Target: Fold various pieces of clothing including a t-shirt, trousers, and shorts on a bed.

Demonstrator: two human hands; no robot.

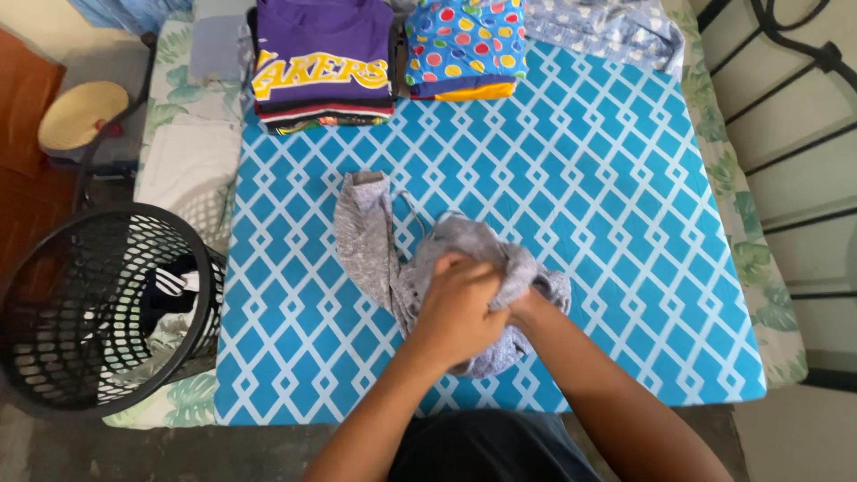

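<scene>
A crumpled grey heathered garment (375,234) lies on the blue cloth with a white diamond pattern (607,205), near its front middle. One end stretches away toward the upper left; thin cords show beside it. My left hand (457,303) grips the bunched part of the garment from above. My right hand (525,305) is tucked into the fabric just to the right, mostly hidden by the cloth and by my left hand. Both hands touch each other.
At the far edge stand a stack of folded clothes with a purple shirt on top (323,62), a polka-dot folded stack (464,45) and a light patterned cloth (607,27). A black mesh laundry basket (54,268) with clothes stands at the left. A metal bed frame (786,134) runs along the right.
</scene>
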